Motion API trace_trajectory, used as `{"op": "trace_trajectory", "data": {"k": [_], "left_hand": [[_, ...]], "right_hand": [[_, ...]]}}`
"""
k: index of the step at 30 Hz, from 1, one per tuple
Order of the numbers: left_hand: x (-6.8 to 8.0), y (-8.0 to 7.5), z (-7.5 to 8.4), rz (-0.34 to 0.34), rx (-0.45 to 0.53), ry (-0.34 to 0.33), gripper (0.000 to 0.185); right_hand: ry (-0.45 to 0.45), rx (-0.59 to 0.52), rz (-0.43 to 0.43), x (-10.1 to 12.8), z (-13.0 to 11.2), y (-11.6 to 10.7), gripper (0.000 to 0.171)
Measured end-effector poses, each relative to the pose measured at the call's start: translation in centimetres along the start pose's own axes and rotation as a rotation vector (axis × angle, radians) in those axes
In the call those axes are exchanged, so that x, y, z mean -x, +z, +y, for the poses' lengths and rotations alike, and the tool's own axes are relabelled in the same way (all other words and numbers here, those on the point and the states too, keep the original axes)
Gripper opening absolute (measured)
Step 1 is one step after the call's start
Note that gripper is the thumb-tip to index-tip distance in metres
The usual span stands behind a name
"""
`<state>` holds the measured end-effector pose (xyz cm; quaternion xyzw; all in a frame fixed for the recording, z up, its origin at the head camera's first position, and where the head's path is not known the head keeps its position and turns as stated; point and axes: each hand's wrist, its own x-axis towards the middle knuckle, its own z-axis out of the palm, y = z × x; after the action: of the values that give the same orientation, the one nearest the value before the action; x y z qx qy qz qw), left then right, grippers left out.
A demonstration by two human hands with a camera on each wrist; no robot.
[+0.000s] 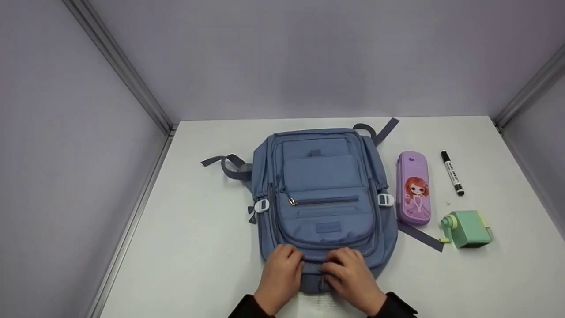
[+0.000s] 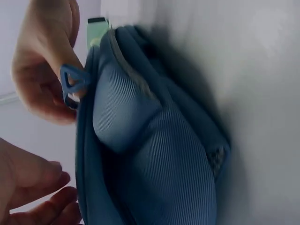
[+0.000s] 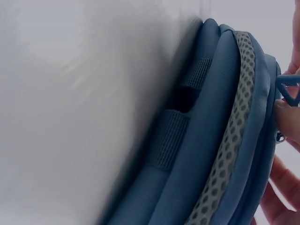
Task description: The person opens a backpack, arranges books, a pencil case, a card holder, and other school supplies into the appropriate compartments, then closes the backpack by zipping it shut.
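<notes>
A blue backpack point(image 1: 328, 174) lies front side up on the white table, its bottom hem toward the person. At that near end, the left hand point(image 1: 281, 274) holds the edge with bent fingers. Beside it, the right hand point(image 1: 351, 276) pinches a blue triangular zipper pull point(image 2: 74, 79) between thumb and fingers. The left wrist view shows the zipped edge gaping, with ribbed blue lining point(image 2: 164, 159) inside. Grey mesh padding point(image 3: 229, 136) runs along the side in the right wrist view. Both palms are hidden.
Right of the backpack lie a purple pencil case point(image 1: 413, 187) with a cartoon girl, a black-and-white marker point(image 1: 452, 172) and a green crank pencil sharpener point(image 1: 470, 229). Loose dark straps point(image 1: 421, 237) stick out around the bag. Grey panels point(image 1: 326, 57) enclose the table.
</notes>
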<state>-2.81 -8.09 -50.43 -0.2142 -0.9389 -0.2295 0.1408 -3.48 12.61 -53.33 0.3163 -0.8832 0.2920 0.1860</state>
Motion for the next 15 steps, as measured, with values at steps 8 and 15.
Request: {"op": "trace_trajectory", "data": {"k": [8,15], "left_hand": [[-0.4,0.8,-0.1,-0.054,-0.06,0.071,0.011],[-1.0,1.9,0.3,-0.053,-0.108,0.12,0.01]], "right_hand": [[-0.032,-0.069,0.084,0.3,0.2,-0.3,0.032],[-0.023,-0.209,0.148,1.3,0.6,-0.8,0.039]]}}
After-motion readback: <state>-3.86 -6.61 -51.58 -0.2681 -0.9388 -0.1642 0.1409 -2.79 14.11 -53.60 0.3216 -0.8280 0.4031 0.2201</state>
